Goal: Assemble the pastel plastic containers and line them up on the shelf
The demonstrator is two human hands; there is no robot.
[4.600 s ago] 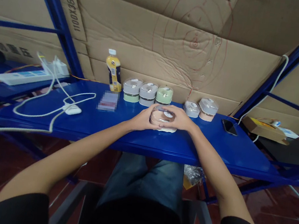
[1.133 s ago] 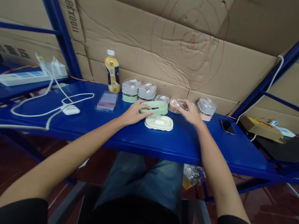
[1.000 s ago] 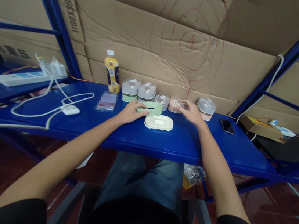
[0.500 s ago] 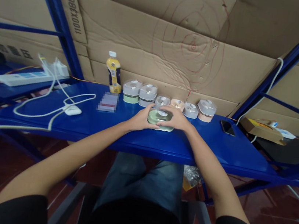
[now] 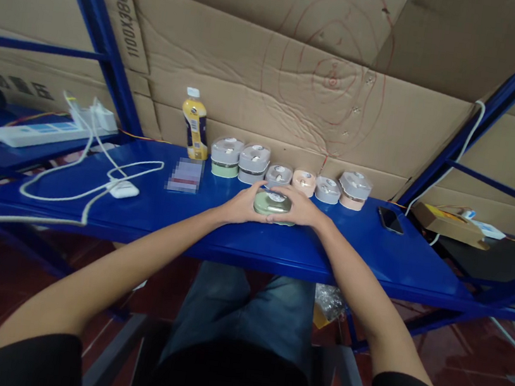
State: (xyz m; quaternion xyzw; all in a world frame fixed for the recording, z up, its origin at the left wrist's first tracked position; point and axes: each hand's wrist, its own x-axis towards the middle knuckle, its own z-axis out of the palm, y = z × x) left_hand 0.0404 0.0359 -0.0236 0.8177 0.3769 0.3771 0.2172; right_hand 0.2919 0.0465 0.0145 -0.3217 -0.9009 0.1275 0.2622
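A green lunch box (image 5: 273, 203) with a shiny, see-through lid sits low over the blue table, near its front edge. My left hand (image 5: 242, 205) is wrapped round its left side, thumb at the front and fingers at the back. Round the right side closes my right hand (image 5: 302, 208), its thumb also at the front. The thumbs come close together before the box. Part of its pale base shows below my right hand. Behind my hands stand a small grey box (image 5: 279, 175) and a small peach box (image 5: 303, 183), both with clear lids.
The same row holds a green stacked box (image 5: 226, 158), a grey stacked one (image 5: 254, 164), a grey box (image 5: 327, 190) and a peach one (image 5: 354, 190). A yellow bottle (image 5: 195, 123), white cable (image 5: 87, 210) and phone (image 5: 391, 220) also lie about. Cardboard (image 5: 239, 50) backs the table.
My right hand has shifted slightly left, drawing its fingers closer round the green box's side. The box's top now sits a little further left. The row behind stays put.
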